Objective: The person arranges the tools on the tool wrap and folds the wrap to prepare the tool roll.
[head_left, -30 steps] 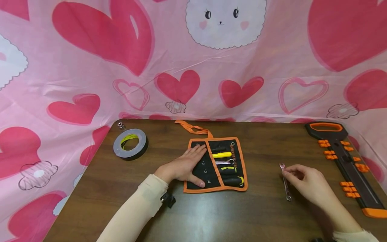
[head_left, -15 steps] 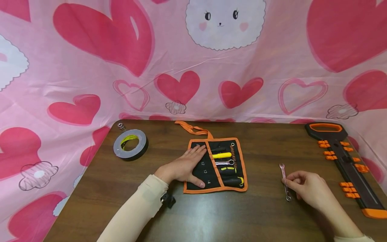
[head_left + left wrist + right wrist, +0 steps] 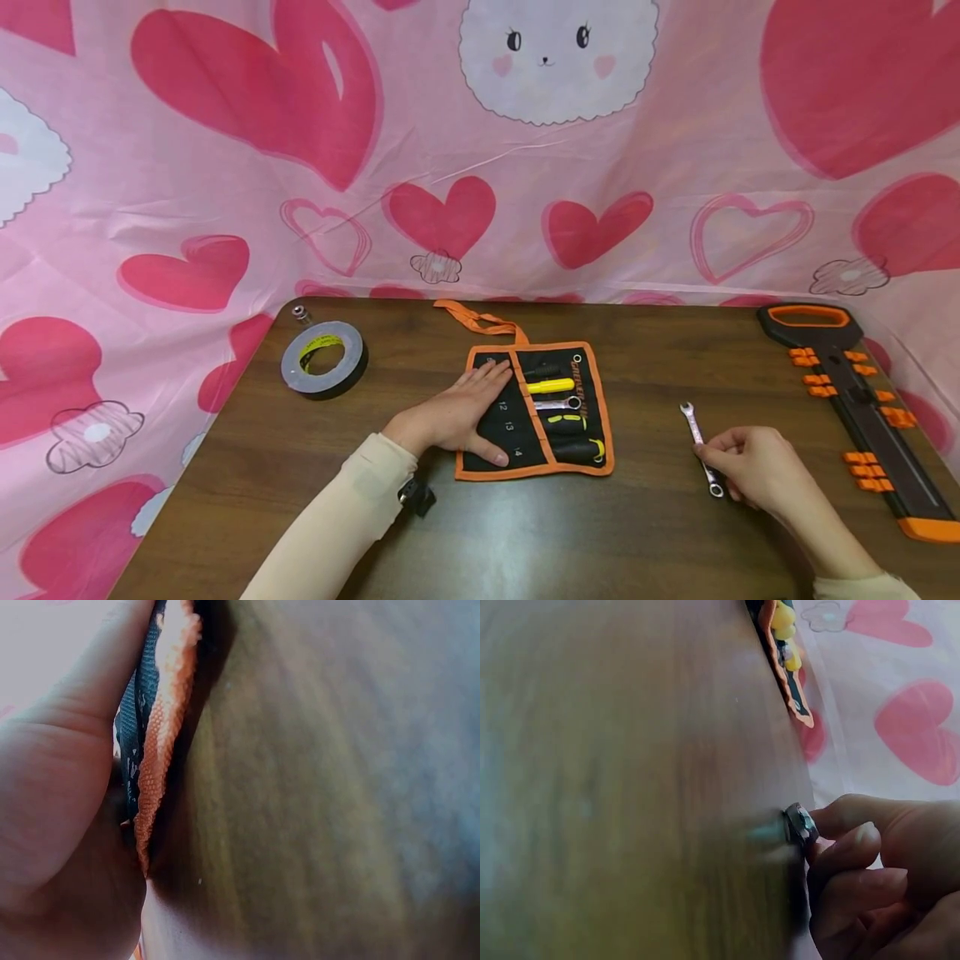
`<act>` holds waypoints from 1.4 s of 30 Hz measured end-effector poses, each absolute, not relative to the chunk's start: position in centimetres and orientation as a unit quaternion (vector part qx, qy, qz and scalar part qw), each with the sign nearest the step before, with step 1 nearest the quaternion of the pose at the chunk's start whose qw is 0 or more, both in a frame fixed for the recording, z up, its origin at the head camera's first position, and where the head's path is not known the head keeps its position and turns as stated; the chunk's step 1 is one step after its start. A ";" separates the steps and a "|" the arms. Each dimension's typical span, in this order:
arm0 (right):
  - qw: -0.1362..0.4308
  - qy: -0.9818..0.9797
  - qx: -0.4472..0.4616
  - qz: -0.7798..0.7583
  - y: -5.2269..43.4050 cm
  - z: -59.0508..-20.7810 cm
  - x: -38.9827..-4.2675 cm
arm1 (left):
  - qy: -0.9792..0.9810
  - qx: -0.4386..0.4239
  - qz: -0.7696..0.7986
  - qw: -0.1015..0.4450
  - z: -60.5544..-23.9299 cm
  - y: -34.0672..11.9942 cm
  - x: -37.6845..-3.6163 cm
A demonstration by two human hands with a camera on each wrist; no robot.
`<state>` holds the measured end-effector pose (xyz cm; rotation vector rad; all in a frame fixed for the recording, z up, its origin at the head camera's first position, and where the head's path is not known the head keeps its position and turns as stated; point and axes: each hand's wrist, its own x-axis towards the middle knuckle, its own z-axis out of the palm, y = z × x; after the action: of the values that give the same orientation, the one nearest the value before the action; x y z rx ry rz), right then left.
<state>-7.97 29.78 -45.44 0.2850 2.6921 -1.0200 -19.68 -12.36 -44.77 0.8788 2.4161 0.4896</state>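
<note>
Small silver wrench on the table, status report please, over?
Right hand pinches small silver wrench near its lower end. Left hand flat on black-and-orange tool roll. Wooden table bare between wrench and roll.

Black tool roll (image 3: 525, 417) edged orange; silver wrench (image 3: 699, 444); dark brown wood-grain table (image 3: 645, 350); pink backdrop (image 3: 225, 208) patterned with red hearts.

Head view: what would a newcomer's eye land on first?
The pink heart-print cloth behind the table. Mid-table lies an open tool roll, with the left hand flat on its left part. To the right, the right hand pinches a small wrench.
</note>
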 end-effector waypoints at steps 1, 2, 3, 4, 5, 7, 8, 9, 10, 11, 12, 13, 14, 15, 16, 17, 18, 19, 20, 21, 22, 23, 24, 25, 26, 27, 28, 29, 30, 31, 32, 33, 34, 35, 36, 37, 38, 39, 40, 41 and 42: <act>0.126 0.922 0.098 -0.352 29.7 -45.5 -8.0 | 0.891 0.325 0.181 0.259 -44.8 -12.4 -19.7; 0.130 0.921 0.096 -0.354 29.7 -45.5 -8.1 | 0.891 0.326 0.182 0.258 -44.9 -12.4 -19.7; 0.134 0.920 0.094 -0.356 29.7 -45.5 -8.1 | 0.891 0.327 0.182 0.258 -44.9 -12.4 -19.7; 0.138 0.919 0.092 -0.357 29.7 -45.6 -8.2 | 0.890 0.329 0.182 0.258 -44.9 -12.3 -19.7; 0.143 0.918 0.091 -0.358 29.7 -45.6 -8.2 | 0.890 0.330 0.182 0.259 -45.0 -12.3 -19.7; 0.147 0.919 0.086 -0.356 29.8 -45.6 -8.2 | 0.889 0.330 0.182 0.259 -45.1 -12.3 -19.7; 0.146 0.921 0.081 -0.352 29.9 -45.5 -8.2 | 0.889 0.330 0.181 0.260 -45.1 -12.3 -19.7; 0.139 0.925 0.074 -0.345 29.9 -45.5 -8.2 | 0.890 0.329 0.180 0.260 -45.0 -12.3 -19.6; 0.130 0.930 0.067 -0.336 30.0 -45.4 -8.2 | 0.890 0.328 0.180 0.261 -45.0 -12.3 -19.6; 0.121 0.935 0.059 -0.328 30.0 -45.3 -8.3 | 0.890 0.327 0.179 0.261 -44.9 -12.2 -19.6; 0.109 0.940 0.051 -0.319 30.1 -45.2 -8.3 | 0.891 0.326 0.178 0.261 -44.9 -12.2 -19.6; 0.099 0.945 0.043 -0.309 30.2 -45.1 -8.3 | 0.891 0.325 0.179 0.261 -44.9 -12.2 -19.6; 0.091 0.948 0.036 -0.302 30.3 -45.0 -8.4 | 0.891 0.324 0.178 0.262 -44.9 -12.2 -19.6; 0.082 0.951 0.029 -0.295 30.3 -44.9 -8.4 | 0.891 0.324 0.178 0.262 -44.9 -12.2 -19.6; 0.075 0.953 0.024 -0.292 30.4 -44.8 -8.5 | 0.891 0.323 0.178 0.263 -44.8 -12.2 -19.6; 0.070 0.955 0.020 -0.288 30.4 -44.7 -8.5 | 0.891 0.323 0.179 0.264 -44.8 -12.2 -19.6; 0.066 0.956 0.017 -0.286 30.4 -44.6 -8.5 | 0.891 0.322 0.180 0.264 -44.8 -12.2 -19.7; 0.063 0.956 0.014 -0.286 30.4 -44.5 -8.5 | 0.891 0.322 0.181 0.265 -44.9 -12.2 -19.7; 0.059 0.956 0.012 -0.288 30.4 -44.4 -8.6 | 0.891 0.321 0.181 0.266 -44.8 -12.2 -19.7; 0.056 0.955 0.010 -0.290 30.4 -44.4 -8.6 | 0.891 0.321 0.181 0.266 -44.8 -12.2 -19.7; 0.053 0.954 0.010 -0.294 30.3 -44.3 -8.6 | 0.891 0.321 0.181 0.267 -44.8 -12.3 -19.7; 0.051 0.953 0.009 -0.299 30.2 -44.3 -8.6 | 0.890 0.322 0.181 0.266 -44.8 -12.3 -19.7; 0.049 0.951 0.009 -0.305 30.2 -44.2 -8.6 | 0.890 0.322 0.181 0.266 -44.8 -12.3 -19.7; 0.045 0.950 0.008 -0.310 30.1 -44.2 -8.7 | 0.890 0.322 0.181 0.266 -44.8 -12.3 -19.6; 0.042 0.949 0.008 -0.314 30.0 -44.2 -8.7 | 0.890 0.323 0.180 0.266 -44.8 -12.3 -19.6; 0.040 0.948 0.009 -0.316 30.0 -44.1 -8.8 | 0.891 0.323 0.180 0.265 -44.8 -12.3 -19.6; 0.038 0.947 0.009 -0.319 29.9 -44.1 -8.8 | 0.891 0.323 0.180 0.265 -44.8 -12.3 -19.7; 0.036 0.946 0.010 -0.321 29.8 -44.1 -8.9 | 0.891 0.323 0.180 0.264 -44.8 -12.3 -19.7; 0.035 0.946 0.010 -0.321 29.8 -44.1 -8.9 | 0.891 0.324 0.180 0.264 -44.8 -12.3 -19.7; 0.035 0.946 0.012 -0.322 29.7 -44.0 -8.9 | 0.891 0.324 0.179 0.263 -44.8 -12.3 -19.7; 0.035 0.946 0.014 -0.322 29.7 -44.0 -9.0 | 0.891 0.324 0.179 0.263 -44.8 -12.3 -19.7; 0.036 0.945 0.014 -0.324 29.7 -44.0 -9.0 | 0.891 0.324 0.180 0.263 -44.8 -12.3 -19.7; 0.036 0.944 0.014 -0.326 29.7 -44.0 -9.0 | 0.891 0.324 0.180 0.262 -44.8 -12.4 -19.7; 0.037 0.943 0.014 -0.329 29.7 -44.0 -9.0 | 0.891 0.325 0.179 0.261 -44.8 -12.4 -19.7; 0.039 0.942 0.015 -0.332 29.6 -44.0 -9.0 | 0.891 0.326 0.179 0.260 -44.9 -12.4 -19.7; 0.041 0.940 0.014 -0.337 29.6 -44.0 -9.1 | 0.891 0.327 0.179 0.259 -44.9 -12.4 -19.7; 0.043 0.938 0.014 -0.344 29.6 -44.0 -9.1 | 0.891 0.327 0.178 0.258 -44.9 -12.4 -19.7; 0.046 0.935 0.013 -0.353 29.6 -44.0 -9.1 | 0.891 0.328 0.179 0.257 -44.9 -12.4 -19.7; 0.049 0.931 0.012 -0.360 29.5 -44.1 -9.1 | 0.892 0.327 0.178 0.257 -44.9 -12.4 -19.7; 0.051 0.928 0.012 -0.368 29.5 -44.1 -9.2 | 0.892 0.327 0.179 0.257 -44.8 -12.4 -19.7; 0.053 0.925 0.012 -0.376 29.4 -44.1 -9.2 | 0.892 0.326 0.179 0.258 -44.8 -12.4 -19.7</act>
<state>-9.22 29.44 -44.12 0.0371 2.8115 -1.1445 -19.67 -12.45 -44.80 0.8854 2.4185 0.4846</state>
